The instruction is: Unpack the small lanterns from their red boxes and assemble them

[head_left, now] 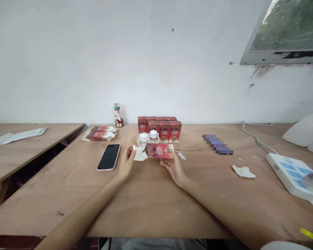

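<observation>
A red printed carton (158, 151) lies on its side between my hands, its white end flaps (139, 153) open toward the left. My right hand (175, 168) grips the carton's right end, thumb on top and fingers below. At the flaps, my left hand (128, 158) has its thumb and fingers closed on the white edge. Just behind the carton stand two small white lantern-like pieces (153, 134) with clear lower parts. Small white flat pieces (181, 155) lie beside the carton's right end. Several closed red cartons (164, 131) stand upright in rows behind.
A phone (109, 157) lies left of my left hand. Flattened red cartons (101, 133) and a small bottle (118, 116) are farther back. To the right are a pixelated purple object (217, 144), a paper scrap (243, 171) and a white device (292, 173) with a cable.
</observation>
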Available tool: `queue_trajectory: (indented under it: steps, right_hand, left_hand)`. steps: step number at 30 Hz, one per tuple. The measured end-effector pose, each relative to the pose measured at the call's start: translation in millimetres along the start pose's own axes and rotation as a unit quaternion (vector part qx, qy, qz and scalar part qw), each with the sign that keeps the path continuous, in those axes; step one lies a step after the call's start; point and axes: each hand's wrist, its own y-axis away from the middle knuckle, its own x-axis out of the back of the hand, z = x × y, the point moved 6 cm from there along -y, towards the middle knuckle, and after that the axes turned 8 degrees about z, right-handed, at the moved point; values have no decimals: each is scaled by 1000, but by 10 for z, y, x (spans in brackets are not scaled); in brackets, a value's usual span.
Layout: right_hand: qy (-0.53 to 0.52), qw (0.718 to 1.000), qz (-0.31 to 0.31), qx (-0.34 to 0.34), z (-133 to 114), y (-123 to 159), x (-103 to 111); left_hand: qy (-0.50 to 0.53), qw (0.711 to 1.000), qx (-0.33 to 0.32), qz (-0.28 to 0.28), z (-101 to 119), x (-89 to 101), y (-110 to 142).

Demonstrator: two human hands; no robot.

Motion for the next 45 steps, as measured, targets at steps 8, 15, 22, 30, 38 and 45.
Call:
queue_trajectory:
  steps: [8, 15, 22, 30, 38, 45]
  right_hand:
    - [6, 1000, -20, 11, 52, -49, 18]
    - [1, 999, -26, 41, 40, -69, 32]
    - [-1, 998, -17, 62, 54, -123, 74]
    - [-8, 999, -39, 33, 50, -51, 7]
    - [25, 994, -102, 40, -1, 54, -60]
    - [46, 988, -141, 29, -46, 113, -107]
  left_hand:
    - [-399, 815, -421, 5, 329, -55, 244]
    - [-304, 837, -430, -147, 372, -191, 353]
    - [-229, 912, -271, -206, 308, -161, 184]
    - [-220, 940, -213, -152, 331, -114, 110]
    - [-333, 899, -245, -145, 219, -111, 80]
    - [-360, 887, -251, -142, 242, -96, 22]
